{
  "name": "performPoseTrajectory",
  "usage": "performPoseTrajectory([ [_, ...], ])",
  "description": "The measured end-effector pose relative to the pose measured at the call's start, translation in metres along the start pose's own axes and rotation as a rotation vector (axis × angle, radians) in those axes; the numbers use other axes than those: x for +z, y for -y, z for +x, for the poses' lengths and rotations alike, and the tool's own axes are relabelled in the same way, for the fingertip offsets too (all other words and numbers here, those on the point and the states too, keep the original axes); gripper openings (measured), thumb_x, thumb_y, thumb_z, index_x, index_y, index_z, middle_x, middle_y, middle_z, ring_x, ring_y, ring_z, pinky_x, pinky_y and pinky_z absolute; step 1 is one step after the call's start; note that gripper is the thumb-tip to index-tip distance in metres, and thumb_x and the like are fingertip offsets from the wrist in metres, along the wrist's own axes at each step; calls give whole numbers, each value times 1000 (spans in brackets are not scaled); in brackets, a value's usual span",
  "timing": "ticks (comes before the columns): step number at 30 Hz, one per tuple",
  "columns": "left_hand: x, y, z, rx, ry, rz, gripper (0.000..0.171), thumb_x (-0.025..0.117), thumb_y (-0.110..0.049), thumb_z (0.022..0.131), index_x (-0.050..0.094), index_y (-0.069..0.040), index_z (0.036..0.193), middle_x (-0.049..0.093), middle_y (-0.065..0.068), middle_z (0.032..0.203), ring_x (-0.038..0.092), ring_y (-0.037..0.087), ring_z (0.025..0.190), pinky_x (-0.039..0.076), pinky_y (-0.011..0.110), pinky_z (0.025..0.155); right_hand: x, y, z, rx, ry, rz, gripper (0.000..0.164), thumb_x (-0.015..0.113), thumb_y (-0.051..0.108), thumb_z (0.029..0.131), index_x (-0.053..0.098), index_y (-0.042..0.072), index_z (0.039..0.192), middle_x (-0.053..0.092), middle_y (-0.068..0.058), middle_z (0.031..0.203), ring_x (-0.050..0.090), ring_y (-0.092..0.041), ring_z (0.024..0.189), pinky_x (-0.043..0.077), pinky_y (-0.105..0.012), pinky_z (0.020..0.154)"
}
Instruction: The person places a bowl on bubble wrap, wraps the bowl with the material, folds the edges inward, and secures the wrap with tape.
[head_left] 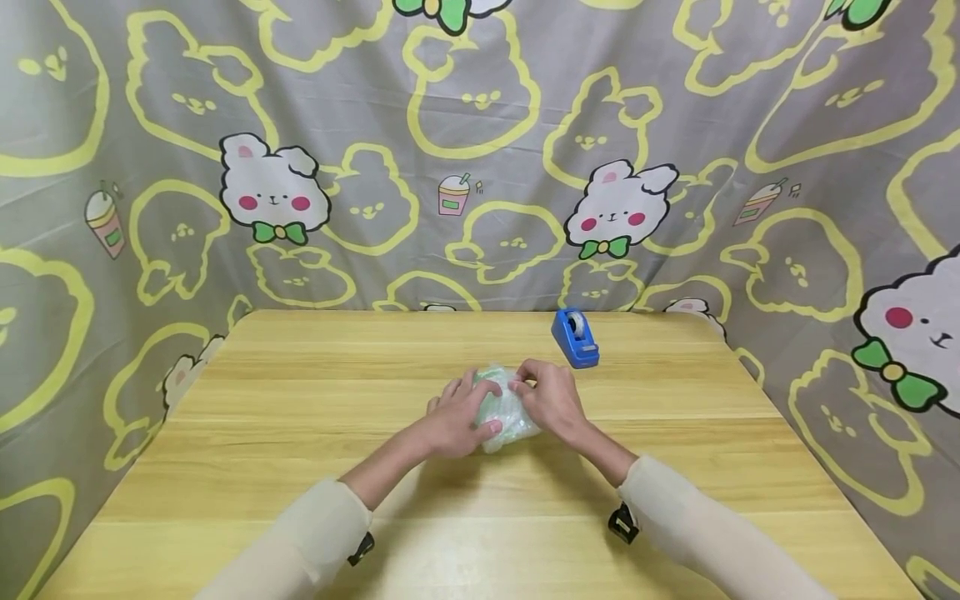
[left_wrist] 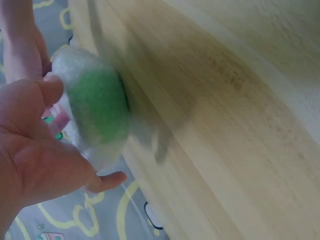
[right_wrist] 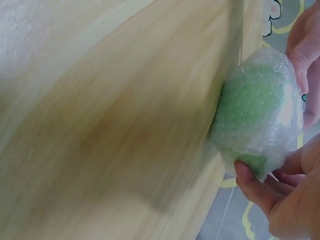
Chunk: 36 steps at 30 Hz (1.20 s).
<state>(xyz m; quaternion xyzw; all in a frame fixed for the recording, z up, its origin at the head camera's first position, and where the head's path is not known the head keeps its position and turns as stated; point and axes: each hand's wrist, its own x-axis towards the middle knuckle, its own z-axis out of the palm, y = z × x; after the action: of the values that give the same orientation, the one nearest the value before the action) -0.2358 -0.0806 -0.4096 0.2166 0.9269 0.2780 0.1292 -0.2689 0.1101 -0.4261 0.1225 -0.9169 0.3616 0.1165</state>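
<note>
A bundle in clear bubble wrap (head_left: 504,412), with something green showing through, sits on the wooden table between both hands. My left hand (head_left: 453,421) holds its left side, thumb near the front and index finger bent over the top. At the upper right my right hand (head_left: 551,396) pinches the wrap with bent fingertips. In the right wrist view, the right fingers (right_wrist: 257,187) grip the lower end of the bundle (right_wrist: 255,105). The left wrist view shows the green item (left_wrist: 100,105) blurred under the plastic; its exact kind is hidden by the wrap.
A blue tape dispenser (head_left: 576,340) with a roll of tape stands behind the bundle, to the right. The wooden table (head_left: 337,400) reaches back to a grey curtain (head_left: 510,183) with cartoon prints, which also hangs along both sides.
</note>
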Motion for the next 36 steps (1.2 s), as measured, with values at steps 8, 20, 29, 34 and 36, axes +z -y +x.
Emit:
performPoseTrajectory([
  [8, -2, 7, 7, 88, 15, -25, 43, 67, -35, 98, 45, -20, 132, 17, 20, 168, 20, 41, 153, 28, 75, 110, 2, -2, 0, 1, 2, 8, 8, 79, 11, 87, 74, 12, 80, 77, -2, 82, 64, -11, 65, 49, -25, 56],
  [20, 0, 13, 4, 112, -15, -51, 44, 66, -37, 98, 45, -21, 133, 16, 19, 169, 21, 38, 153, 26, 76, 111, 1, 0, 4, 50, 12, 17, 9, 79, 15, 88, 76, 11, 81, 79, -5, 86, 65, -11, 62, 48, -24, 53],
  [29, -1, 15, 4, 131, -6, -58, 49, 64, -39, 99, 45, -19, 140, 15, 18, 169, 18, 39, 154, 24, 64, 120, 0, 0, 6, 86, 5, 34, 11, 81, 16, 86, 74, 11, 80, 79, -11, 97, 68, -15, 72, 51, -25, 60],
  [34, -2, 17, 4, 146, -4, -60, 53, 64, -39, 100, 44, -21, 145, 14, 20, 169, 17, 40, 155, 22, 63, 121, 1, 0, 7, 81, 9, 38, 10, 80, 16, 87, 74, 10, 82, 79, -12, 97, 74, -22, 86, 57, -31, 68],
  [36, -1, 18, 4, 149, -4, -60, 52, 63, -40, 100, 44, -21, 144, 14, 21, 169, 18, 40, 154, 24, 64, 120, 1, 0, 8, 89, 12, 44, 10, 80, 16, 87, 74, 10, 83, 79, -12, 97, 74, -23, 89, 59, -34, 71],
])
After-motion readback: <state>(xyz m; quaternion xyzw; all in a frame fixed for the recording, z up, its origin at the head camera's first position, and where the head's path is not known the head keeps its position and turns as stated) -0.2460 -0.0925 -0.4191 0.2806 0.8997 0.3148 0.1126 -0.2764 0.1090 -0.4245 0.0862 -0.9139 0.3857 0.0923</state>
